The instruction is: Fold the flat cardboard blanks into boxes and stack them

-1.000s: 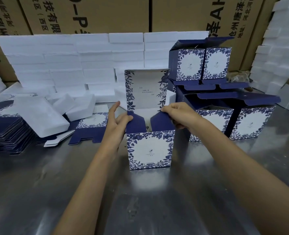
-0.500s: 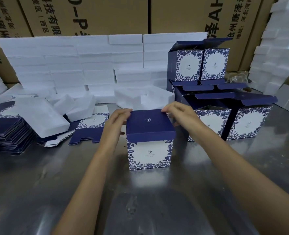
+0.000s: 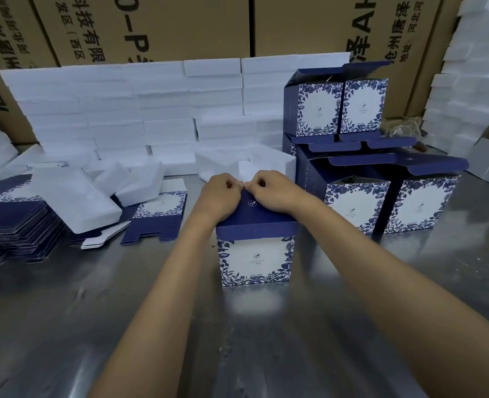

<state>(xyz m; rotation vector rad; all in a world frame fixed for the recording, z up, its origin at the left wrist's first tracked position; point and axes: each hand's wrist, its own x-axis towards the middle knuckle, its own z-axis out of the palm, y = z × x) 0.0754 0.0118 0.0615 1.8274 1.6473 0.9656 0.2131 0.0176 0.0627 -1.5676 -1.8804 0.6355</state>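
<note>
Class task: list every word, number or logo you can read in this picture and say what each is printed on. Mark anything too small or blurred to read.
"0-P": left brown carton at the back, running sideways.
"科技有限" and "(西区": same carton, partly cut off.
"AH": right brown carton, sideways; Chinese address print beside it is too blurred to read surely.
Small logo, no legible words: navy lid of the box under both hands.
Logo and tiny lines on the box fronts: too small to read.
</note>
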